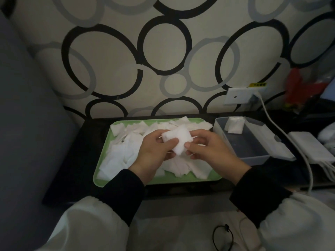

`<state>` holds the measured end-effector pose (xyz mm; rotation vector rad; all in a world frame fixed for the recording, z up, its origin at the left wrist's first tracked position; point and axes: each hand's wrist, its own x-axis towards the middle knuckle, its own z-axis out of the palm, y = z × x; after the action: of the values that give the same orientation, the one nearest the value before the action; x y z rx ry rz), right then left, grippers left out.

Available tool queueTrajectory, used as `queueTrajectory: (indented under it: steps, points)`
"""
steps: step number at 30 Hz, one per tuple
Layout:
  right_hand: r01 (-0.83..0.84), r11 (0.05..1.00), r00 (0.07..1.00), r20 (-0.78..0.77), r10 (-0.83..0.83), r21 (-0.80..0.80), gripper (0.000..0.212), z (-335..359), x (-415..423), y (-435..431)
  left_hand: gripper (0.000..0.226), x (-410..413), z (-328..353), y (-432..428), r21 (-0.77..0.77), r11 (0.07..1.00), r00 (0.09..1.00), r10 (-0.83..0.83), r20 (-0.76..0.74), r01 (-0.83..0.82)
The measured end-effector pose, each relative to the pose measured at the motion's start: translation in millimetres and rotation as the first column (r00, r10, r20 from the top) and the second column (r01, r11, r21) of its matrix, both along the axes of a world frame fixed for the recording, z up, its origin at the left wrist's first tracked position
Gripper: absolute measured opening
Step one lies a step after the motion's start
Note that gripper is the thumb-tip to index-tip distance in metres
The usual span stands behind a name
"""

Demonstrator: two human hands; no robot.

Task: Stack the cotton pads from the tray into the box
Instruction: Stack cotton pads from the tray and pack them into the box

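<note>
1. Cotton pads (125, 153) lie in a loose, overlapping heap in the green tray (181, 181). They are white squares at all angles that cover most of its floor, and a few lean over the far rim.
2. The tray sits on a dark bench (72, 165), which is set against a wall (108, 60) patterned with black and grey rings.
3. A small stack (178, 140) of pads is held above the middle of the tray, between the two hands. It is tilted, with its upper end pointing toward the wall.
4. The left hand (154, 154) grips the stack's left side, with the thumb curled across the near face and the fingers wrapped behind it.
5. The right hand (210, 151) pinches the stack's lower right edge. The thumb tip presses the near face and the fingers are curled under.
6. Both wrists show black cuffs under white sleeves.
7. The box (253, 156), of greyish clear plastic, stands on the bench just to the right of the tray. It is open, and its lid (279, 144) lies back along its right side.
8. A few stacked pads (234, 126) sit in the box's far left corner.
9. On the wall behind the box is a white socket (237, 96). A white cable (310, 176) runs from it down past the box's right side.
10. A white power block (311, 149) lies to the right of the lid.
11. A red object (297, 87) at the far right is too blurred to identify.
</note>
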<state>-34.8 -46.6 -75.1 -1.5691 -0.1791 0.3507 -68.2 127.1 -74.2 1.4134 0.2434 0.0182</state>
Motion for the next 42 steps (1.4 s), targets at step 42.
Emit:
queueTrajectory:
  steps: [42]
  points:
    - [-0.013,0.985,0.980,-0.192,0.047,0.172,0.020,8.9,-4.2,8.3,0.016,-9.2,17.6,10.7,-0.285,0.957,0.998,0.030,-0.060,-0.046]
